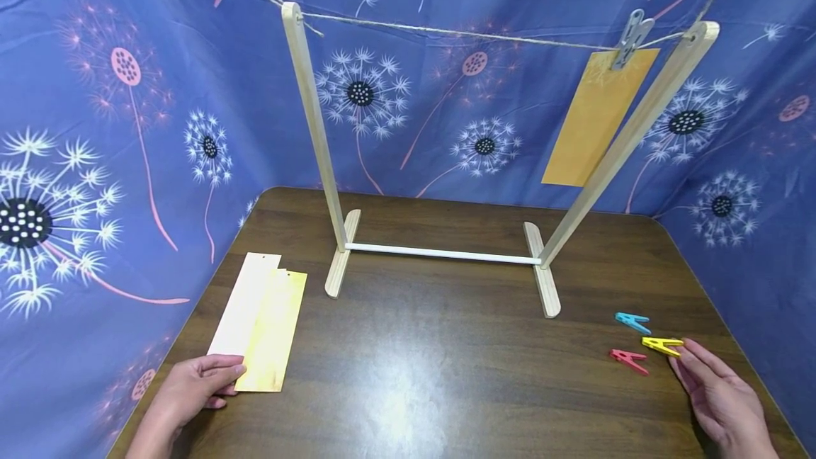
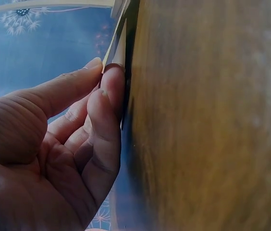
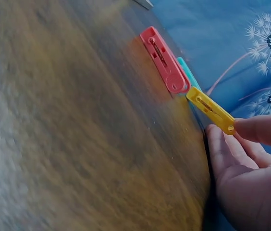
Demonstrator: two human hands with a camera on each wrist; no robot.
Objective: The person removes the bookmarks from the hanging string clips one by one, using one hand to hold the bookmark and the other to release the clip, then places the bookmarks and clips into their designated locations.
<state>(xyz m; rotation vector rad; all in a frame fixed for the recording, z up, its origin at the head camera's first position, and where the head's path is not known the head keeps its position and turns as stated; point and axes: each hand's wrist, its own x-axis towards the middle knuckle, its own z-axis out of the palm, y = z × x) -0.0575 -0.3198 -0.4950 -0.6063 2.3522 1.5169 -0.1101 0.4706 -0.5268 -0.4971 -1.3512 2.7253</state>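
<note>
At 8 o'clock on the bench (image 1: 408,331), left hand (image 1: 194,392) pinches the near corner of the yellow card (image 1: 270,338), thumb on top, fingers under, probably because an edge is the easiest place to lift it off flat wood. White card (image 1: 237,307) lies partly beneath; can't tell if it's in the pinch too. Over at 4 o'clock, right hand (image 1: 720,392) has the handle end of the yellow peg (image 1: 661,346) between thumb and fingers, nose pointing to 9; sensible, that's the end you squeeze. Blue peg (image 1: 632,322) is just beside it at 10, red peg (image 1: 629,361) at 8, both near enough to get nudged. Wooden rack (image 1: 314,119) stands at 12, string (image 1: 446,29) across the top. Orange card (image 1: 596,119) hangs at 1 from a grey clip (image 1: 631,41), crowding the right post (image 1: 637,127). White crossbar (image 1: 440,253) runs low between the posts, patterned curtain (image 1: 255,41) behind
</note>
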